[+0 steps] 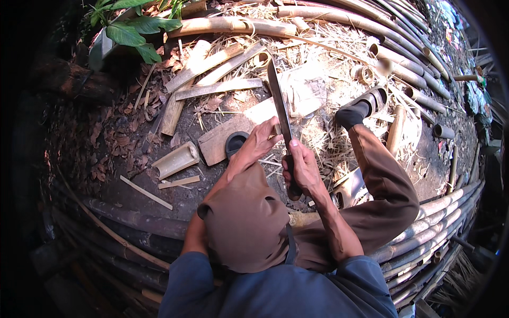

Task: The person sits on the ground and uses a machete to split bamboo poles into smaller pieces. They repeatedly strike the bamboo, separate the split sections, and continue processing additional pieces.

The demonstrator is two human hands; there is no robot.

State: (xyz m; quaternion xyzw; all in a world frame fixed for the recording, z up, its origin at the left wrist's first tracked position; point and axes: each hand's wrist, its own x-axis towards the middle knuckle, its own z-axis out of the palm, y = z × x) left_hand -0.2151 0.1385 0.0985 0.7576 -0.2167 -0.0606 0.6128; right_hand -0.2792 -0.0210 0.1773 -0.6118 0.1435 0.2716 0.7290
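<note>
Bare earth was littered with pale shavings, bordered by stacked bamboo poles at upper right.
Near centre, the long knife was clasped in the right hand's closed grip; a small piece was pinched by the left hand.

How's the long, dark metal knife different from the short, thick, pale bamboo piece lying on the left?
The long, dark metal knife has a slim blade; the short, thick, pale bamboo piece is rounded. The knife is gripped in the right hand, while the bamboo piece lies on the ground. Both are longer than they are wide.
</note>
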